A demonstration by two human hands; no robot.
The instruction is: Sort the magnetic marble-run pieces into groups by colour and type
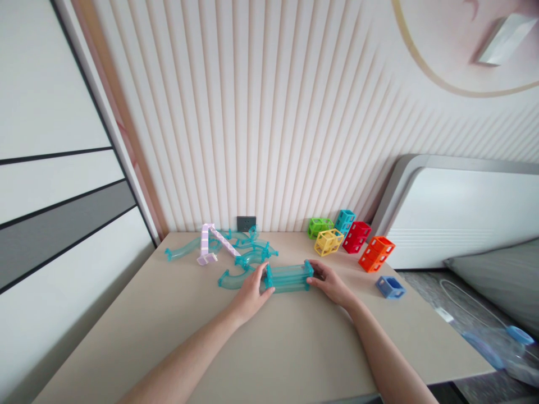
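A straight piece of clear teal track (288, 278) lies on the beige table (295, 348). My left hand (252, 293) grips its left end with fingers and thumb closed round it. My right hand (329, 282) grips its right end the same way. Just left of my left hand lies a curved teal track piece (229, 279). Behind it sits a heap of more teal track pieces (251, 249) and a lilac stair piece (210, 242).
Open plastic cube frames stand at the back right: green (319, 226), yellow (329, 242), teal (345, 220), red (357, 236), orange (376, 253). A blue one (391, 287) lies near the right edge. A ribbed wall with a dark socket (246, 223) rises behind; a bed (463, 219) is at the right.
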